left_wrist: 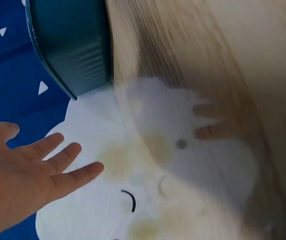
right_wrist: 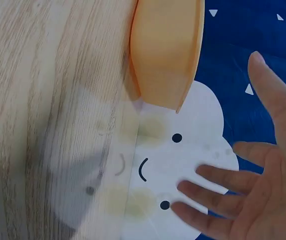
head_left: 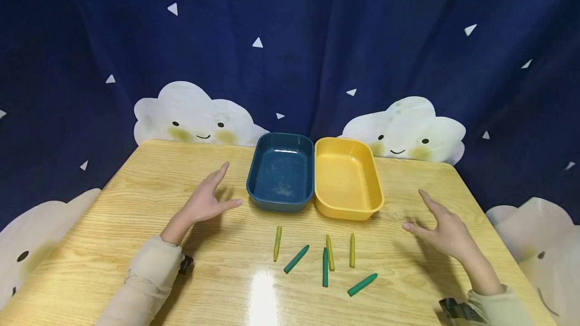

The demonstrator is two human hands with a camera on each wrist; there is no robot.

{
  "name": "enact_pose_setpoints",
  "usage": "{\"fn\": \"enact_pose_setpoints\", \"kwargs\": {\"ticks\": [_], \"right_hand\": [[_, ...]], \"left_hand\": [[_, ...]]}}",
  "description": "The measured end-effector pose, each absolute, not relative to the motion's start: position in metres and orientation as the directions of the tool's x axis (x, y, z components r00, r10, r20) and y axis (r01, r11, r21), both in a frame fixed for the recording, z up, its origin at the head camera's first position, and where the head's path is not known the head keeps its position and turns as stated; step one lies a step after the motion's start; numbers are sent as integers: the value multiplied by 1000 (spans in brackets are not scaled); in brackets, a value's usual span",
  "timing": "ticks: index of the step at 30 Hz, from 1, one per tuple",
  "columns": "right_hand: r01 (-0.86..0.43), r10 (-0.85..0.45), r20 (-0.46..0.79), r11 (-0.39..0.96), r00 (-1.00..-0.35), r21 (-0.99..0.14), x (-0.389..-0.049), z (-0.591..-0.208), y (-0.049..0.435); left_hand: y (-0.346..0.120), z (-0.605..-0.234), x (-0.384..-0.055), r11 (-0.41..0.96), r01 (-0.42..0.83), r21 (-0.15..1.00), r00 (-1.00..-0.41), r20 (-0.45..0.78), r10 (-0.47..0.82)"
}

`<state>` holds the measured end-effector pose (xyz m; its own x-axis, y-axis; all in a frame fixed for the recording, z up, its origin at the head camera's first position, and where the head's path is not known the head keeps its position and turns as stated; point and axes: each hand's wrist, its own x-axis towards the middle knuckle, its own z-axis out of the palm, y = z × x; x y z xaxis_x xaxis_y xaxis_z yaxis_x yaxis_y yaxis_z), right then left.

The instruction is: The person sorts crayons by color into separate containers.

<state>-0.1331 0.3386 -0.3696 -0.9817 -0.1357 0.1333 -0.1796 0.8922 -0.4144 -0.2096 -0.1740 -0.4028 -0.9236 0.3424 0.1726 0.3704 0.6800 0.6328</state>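
My left hand (head_left: 205, 202) hovers over the table left of a blue tray (head_left: 282, 204), fingers spread and nothing held. To the right of a yellow tray (head_left: 346, 213), my right hand (head_left: 446, 229) is likewise spread and holds nothing. The two trays stand side by side with nothing in them. Several crayons lie in front of them: a yellow-green crayon (head_left: 277, 244) at the left, a green crayon (head_left: 296, 259), another green crayon (head_left: 325, 267) close beside an olive crayon (head_left: 330, 252), a second olive crayon (head_left: 352, 250), and a green crayon (head_left: 362, 284) nearest the front.
The wooden table (head_left: 217, 286) backs onto a dark blue curtain (head_left: 290, 54) printed with white triangles and smiling clouds. Both trays stand at its far edge. Each wrist wears a black band, the right one (head_left: 457, 311) showing below the sleeve.
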Motion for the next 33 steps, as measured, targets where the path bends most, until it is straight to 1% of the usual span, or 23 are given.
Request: {"fn": "enact_pose_setpoints", "kwargs": {"ticks": [3, 8, 13, 16, 19, 22, 27, 30, 33], "right_hand": [[-194, -150, 131, 869, -980, -454, -131, -369, 338], [-281, -255, 129, 767, -958, -576, -130, -371, 339], [-325, -386, 99, 582, -917, -745, -132, -379, 339], [-311, -465, 70, 464, -882, -830, -133, -383, 336], [-320, -564, 62, 372, -824, -871, -133, -389, 332], [-301, -653, 57, 268, -755, -915, -134, -396, 329], [-243, -738, 64, 137, -672, -960, -135, -407, 326], [-222, -765, 54, 118, -642, -968, -136, -411, 325], [-190, -773, 16, 135, -634, -973, -136, -414, 323]], "left_hand": [[-168, -404, -215, 644, 369, 670, -920, 166, 355], [-157, -407, -225, 607, 377, 700, -917, 189, 351], [-148, -409, -231, 574, 360, 735, -920, 179, 347], [-142, -410, -234, 572, 345, 744, -924, 161, 348], [-136, -411, -236, 584, 329, 743, -927, 135, 350], [-131, -410, -238, 593, 319, 739, -929, 119, 352], [-126, -411, -240, 601, 318, 733, -929, 114, 353], [-123, -412, -242, 603, 305, 737, -933, 104, 345], [-121, -412, -243, 605, 298, 738, -936, 101, 337]]}}
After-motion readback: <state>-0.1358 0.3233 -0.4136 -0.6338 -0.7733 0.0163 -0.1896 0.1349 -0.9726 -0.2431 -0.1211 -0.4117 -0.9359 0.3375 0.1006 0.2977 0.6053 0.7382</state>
